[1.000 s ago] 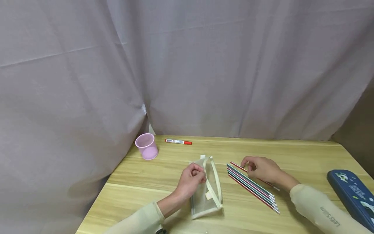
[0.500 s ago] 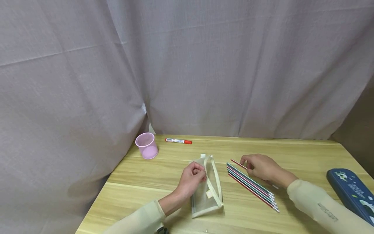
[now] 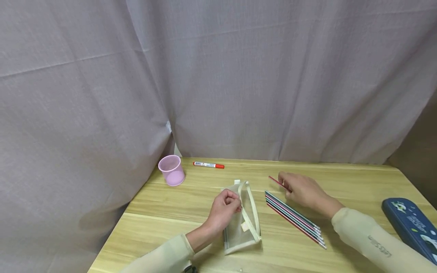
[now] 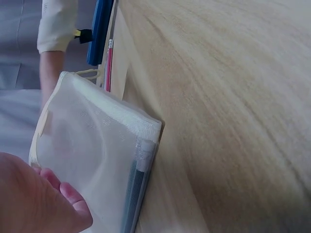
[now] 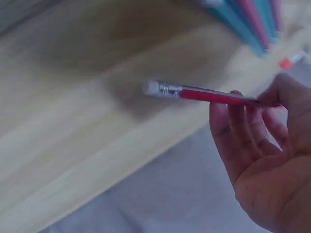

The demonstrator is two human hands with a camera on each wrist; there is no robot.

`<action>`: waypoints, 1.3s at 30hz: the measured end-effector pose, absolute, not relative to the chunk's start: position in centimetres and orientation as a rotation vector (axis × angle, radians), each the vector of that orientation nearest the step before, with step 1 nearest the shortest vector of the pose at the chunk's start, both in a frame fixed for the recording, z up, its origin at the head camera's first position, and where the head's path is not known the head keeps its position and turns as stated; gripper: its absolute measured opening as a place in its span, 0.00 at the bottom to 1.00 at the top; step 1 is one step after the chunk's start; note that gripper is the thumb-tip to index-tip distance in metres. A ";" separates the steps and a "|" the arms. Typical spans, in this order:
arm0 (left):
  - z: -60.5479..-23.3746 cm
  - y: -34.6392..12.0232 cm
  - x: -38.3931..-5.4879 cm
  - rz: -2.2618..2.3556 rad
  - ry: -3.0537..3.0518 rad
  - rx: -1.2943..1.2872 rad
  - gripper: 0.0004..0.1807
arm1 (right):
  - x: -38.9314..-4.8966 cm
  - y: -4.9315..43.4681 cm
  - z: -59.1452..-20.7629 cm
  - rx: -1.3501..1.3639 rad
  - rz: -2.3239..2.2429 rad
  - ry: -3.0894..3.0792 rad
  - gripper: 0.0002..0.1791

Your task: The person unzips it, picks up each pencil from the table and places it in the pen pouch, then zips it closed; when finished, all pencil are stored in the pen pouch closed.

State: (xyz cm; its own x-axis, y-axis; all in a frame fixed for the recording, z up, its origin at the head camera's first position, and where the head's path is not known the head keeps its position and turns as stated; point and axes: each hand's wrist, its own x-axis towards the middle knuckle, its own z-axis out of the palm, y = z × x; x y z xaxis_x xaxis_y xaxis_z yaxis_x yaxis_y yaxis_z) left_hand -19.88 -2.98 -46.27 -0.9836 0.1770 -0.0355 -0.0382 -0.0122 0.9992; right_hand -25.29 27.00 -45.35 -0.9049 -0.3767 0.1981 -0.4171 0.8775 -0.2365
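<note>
My left hand (image 3: 221,212) pinches the edge of a see-through mesh pencil pouch (image 3: 235,239), whose zipped mouth gapes on its right side. In the left wrist view a dark pencil (image 4: 132,194) with a white end shows through the mesh along the pouch's lower edge. My right hand (image 3: 305,191) holds a red pencil (image 5: 214,96) between thumb and fingers, its white eraser end sticking out over the table. Just below that hand in the head view, several red and green pencils (image 3: 295,220) lie side by side on the table.
A pink cup (image 3: 173,175) stands at the back left. A red-capped marker (image 3: 208,165) lies near the table's back edge. On the right is a dark blue pencil case (image 3: 411,225) with cartoon prints. Grey cloth (image 3: 232,83) hangs behind the wooden table (image 3: 170,235).
My right hand has taken hold of the red pencil beside the row and lifted it up and away, toward the back of the table. The left hand has hardly moved on the pouch.
</note>
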 end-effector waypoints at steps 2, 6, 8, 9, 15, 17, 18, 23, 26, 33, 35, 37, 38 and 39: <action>-46.3 -2.9 -19.9 2.140 2.099 0.143 0.06 | -25.2 26.2 -44.4 0.598 0.518 -2.856 0.18; -46.3 -2.9 -20.0 2.147 2.102 0.144 0.06 | -24.5 24.0 -42.3 0.590 0.903 -2.745 0.20; -46.3 -2.8 -20.1 2.138 2.105 0.141 0.06 | -23.9 22.9 -41.5 0.591 1.189 -2.663 0.21; -46.3 -2.8 -20.1 2.134 2.106 0.138 0.07 | -23.5 22.4 -41.2 0.584 1.338 -2.617 0.22; -46.3 -2.5 -20.1 2.140 2.100 0.141 0.07 | -21.5 20.3 -41.3 0.478 2.040 -2.329 0.27; -46.3 -2.3 -20.1 2.142 2.102 0.142 0.07 | -21.1 19.8 -41.9 0.426 2.133 -2.270 0.27; -46.3 -2.3 -20.1 2.142 2.104 0.139 0.07 | -20.9 19.6 -42.3 0.396 2.162 -2.247 0.26; -46.3 -2.1 -20.0 2.145 2.106 0.136 0.08 | -20.3 18.5 -44.0 0.267 2.244 -2.217 0.27; -46.3 -2.2 -19.9 2.143 2.099 0.131 0.08 | -19.9 17.9 -44.8 0.206 2.249 -2.258 0.28; -46.3 -2.3 -20.0 2.129 2.080 0.121 0.07 | -19.8 16.9 -45.5 0.113 2.270 -2.336 0.31; -46.3 -2.3 -20.0 2.127 2.082 0.119 0.07 | -20.0 16.9 -45.3 0.107 2.252 -2.332 0.31; -46.2 -2.3 -20.1 2.131 2.082 0.115 0.07 | -20.2 17.2 -44.9 0.104 2.220 -2.325 0.30; -46.2 -2.3 -20.1 2.134 2.082 0.113 0.07 | -20.4 17.3 -44.7 0.105 2.205 -2.319 0.30; -46.2 -2.2 -20.1 2.137 2.083 0.111 0.07 | -20.5 17.4 -44.6 0.104 2.193 -2.316 0.29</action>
State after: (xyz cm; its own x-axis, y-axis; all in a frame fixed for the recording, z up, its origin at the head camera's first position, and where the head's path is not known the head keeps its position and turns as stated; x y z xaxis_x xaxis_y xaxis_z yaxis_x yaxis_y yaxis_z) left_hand -20.08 -2.24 -46.21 -0.9853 0.1620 -0.0550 -0.0592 -0.0211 0.9980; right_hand -20.48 17.44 -44.61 -0.9966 -0.0817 0.0088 -0.0133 0.0540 -0.9985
